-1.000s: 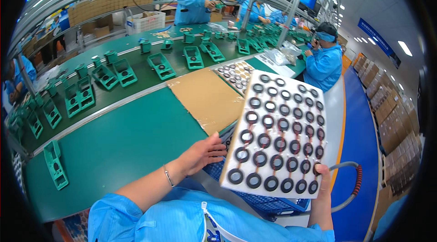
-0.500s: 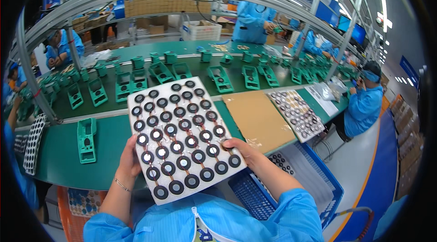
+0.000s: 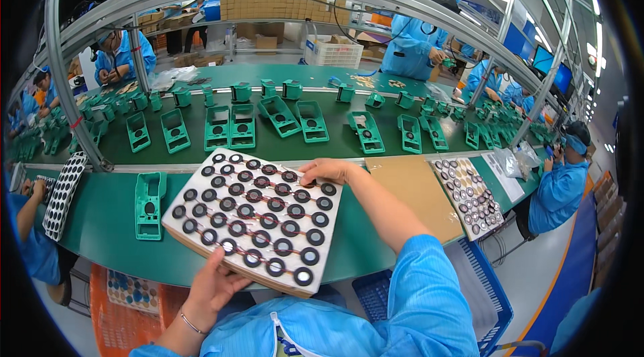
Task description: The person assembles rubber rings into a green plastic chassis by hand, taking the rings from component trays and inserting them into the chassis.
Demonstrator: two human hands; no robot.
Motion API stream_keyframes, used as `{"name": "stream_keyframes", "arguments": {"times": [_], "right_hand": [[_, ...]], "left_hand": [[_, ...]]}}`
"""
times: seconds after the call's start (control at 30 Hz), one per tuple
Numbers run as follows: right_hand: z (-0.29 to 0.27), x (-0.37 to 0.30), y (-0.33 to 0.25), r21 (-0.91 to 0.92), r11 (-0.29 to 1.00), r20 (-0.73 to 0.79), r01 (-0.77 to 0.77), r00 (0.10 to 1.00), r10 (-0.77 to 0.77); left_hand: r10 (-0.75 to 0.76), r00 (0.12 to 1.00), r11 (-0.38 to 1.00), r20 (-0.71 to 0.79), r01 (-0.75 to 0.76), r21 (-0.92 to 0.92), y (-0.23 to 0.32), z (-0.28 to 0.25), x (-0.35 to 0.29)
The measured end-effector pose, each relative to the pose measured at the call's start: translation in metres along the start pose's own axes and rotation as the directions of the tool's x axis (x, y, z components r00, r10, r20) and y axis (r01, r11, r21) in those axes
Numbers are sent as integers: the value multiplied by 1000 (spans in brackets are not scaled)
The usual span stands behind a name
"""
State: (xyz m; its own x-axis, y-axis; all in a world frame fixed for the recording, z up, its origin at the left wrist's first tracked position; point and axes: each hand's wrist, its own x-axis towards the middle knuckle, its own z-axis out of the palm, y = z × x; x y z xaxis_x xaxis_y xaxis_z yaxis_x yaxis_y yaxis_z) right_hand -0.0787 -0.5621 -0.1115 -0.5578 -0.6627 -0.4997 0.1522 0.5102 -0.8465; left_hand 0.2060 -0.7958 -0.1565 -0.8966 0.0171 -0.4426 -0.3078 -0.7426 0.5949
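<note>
A white foam tray (image 3: 201,183) with rows of small round black speakers (image 3: 259,239) is tilted in front of me, above the green table. My left hand (image 3: 213,286) grips its near edge, thumb on top and fingers underneath. At the far right corner, my right hand (image 3: 327,170) is closed over the edge, with its fingertips by a speaker. Brown board edges show under the foam. A green plastic housing (image 3: 149,208) lies on the table just left of the tray.
A conveyor (image 3: 268,144) beyond the table carries several green housings. To the right lie a cardboard sheet (image 3: 402,186) and another speaker tray (image 3: 477,217). A blue crate (image 3: 493,303) stands below right, an orange basket (image 3: 111,323) below left. Co-workers sit at both sides.
The tray has turned and dropped flatter over the table. My right hand has moved from its right edge to the far corner; my left hand has shifted to the near edge.
</note>
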Motion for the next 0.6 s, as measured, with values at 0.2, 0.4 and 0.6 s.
{"name": "stream_keyframes", "arguments": {"times": [0.2, 0.4, 0.6], "right_hand": [[-28, 17, -11, -258, 948, 40, 187, 982, -183], [-101, -50, 50, -548, 617, -821, -565, 504, -269], [-38, -77, 154, -516, 560, -857, -648, 385, -343]], "left_hand": [[-172, 984, 966, 40, 177, -191, -14, 23, -6], [-231, 967, 950, 105, 248, -190, -18, 33, 0], [-348, 891, 915, 293, 390, -100, -27, 31, 16]]}}
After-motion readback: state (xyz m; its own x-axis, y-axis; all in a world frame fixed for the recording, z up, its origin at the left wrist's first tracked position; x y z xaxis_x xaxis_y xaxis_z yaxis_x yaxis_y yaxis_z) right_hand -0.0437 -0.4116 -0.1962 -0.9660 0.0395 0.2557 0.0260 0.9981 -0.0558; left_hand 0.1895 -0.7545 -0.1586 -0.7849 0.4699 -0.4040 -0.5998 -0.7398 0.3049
